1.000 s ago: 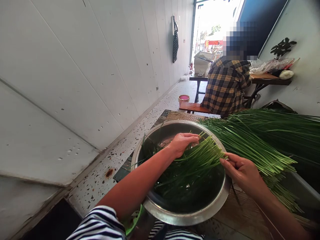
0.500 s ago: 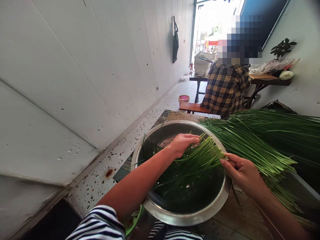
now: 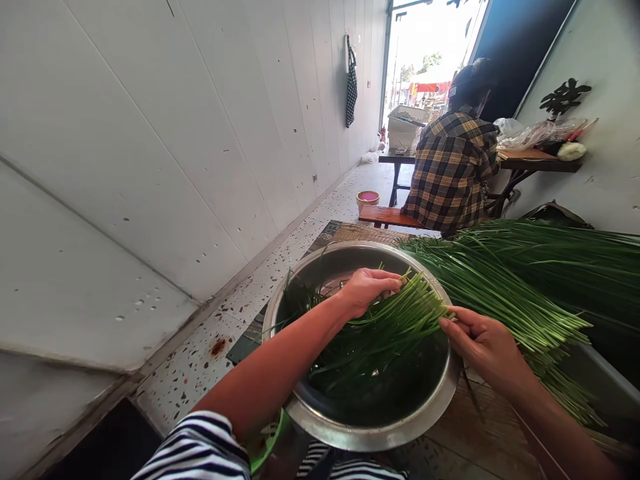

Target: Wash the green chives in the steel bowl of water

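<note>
A bunch of green garlic chives (image 3: 400,310) lies in a wide metal basin (image 3: 370,433), its pale cut ends toward the basin's right rim. My left hand (image 3: 370,290) reaches over the basin, its fingers closed on the stems at the far side of the bunch. At the near right end, my right hand (image 3: 483,340) pinches the stem tips between thumb and fingers, just over the rim. Dark leaves trail down into the basin, which appears to hold water. The left palm is turned away, so part of its grip is hidden.
A large pile of chives (image 3: 520,293) lies right of the basin, beside a grey bin edge (image 3: 610,373). A person in a plaid shirt (image 3: 447,173) sits ahead on a red bench (image 3: 385,215). A green container (image 3: 270,443) stands below the basin's near left side.
Both hands keep almost the same place on the chives. The view has shifted very slightly.
</note>
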The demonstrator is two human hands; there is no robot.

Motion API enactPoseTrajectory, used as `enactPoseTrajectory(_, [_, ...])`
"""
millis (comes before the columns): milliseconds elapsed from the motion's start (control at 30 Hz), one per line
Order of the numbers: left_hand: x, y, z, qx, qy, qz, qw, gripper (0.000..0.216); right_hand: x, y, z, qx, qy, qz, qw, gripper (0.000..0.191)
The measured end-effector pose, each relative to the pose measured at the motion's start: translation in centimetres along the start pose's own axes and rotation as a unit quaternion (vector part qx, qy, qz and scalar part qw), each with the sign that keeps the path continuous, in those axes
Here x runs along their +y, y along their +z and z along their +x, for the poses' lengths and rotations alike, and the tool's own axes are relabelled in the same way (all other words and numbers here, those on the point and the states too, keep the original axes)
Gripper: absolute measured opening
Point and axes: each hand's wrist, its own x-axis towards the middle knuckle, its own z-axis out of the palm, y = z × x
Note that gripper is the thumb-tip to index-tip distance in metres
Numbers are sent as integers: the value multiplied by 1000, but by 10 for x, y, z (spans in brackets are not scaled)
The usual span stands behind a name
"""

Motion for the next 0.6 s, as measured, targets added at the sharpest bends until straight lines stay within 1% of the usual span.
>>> enactPoseTrajectory(133, [-3,1,1,5,9,-43,999,33,3,1,1,-12,-2,15,1000,44])
enactPoseTrajectory(333, [-6,0,4,15,24,0,1000,36,8,1,1,2,2,-8,1000,47])
enactPoseTrajectory(600, [4,4,-5,-3,7,-24,1000,32,19,1,1,10,7,-7,1000,50])
